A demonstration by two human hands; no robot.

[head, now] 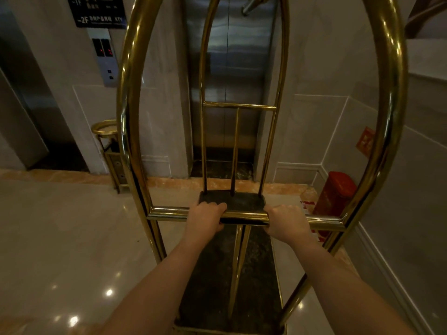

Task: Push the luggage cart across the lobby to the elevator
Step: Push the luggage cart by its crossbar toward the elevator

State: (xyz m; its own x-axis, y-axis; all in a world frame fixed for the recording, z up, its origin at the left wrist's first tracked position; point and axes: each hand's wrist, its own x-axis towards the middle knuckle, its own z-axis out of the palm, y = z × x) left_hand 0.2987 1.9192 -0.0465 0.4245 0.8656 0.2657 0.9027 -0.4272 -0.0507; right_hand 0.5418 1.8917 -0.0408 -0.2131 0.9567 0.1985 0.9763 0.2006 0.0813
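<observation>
Polished lobby tiles ended at closed elevator doors [228,76], and the luggage cart [384,97] was stood squarely before them. Its near crossbar [244,215] was gripped by the left hand [205,217] and right hand [286,222], fingers wrapped. Slick, rigid brass was judged best held there.

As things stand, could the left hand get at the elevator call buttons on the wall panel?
Probably not without stepping closer. The left hand grips the cart's crossbar, and the call panel sits on the wall well ahead and to the left, beyond the cart's brass arch and above the ashtray stand.
</observation>
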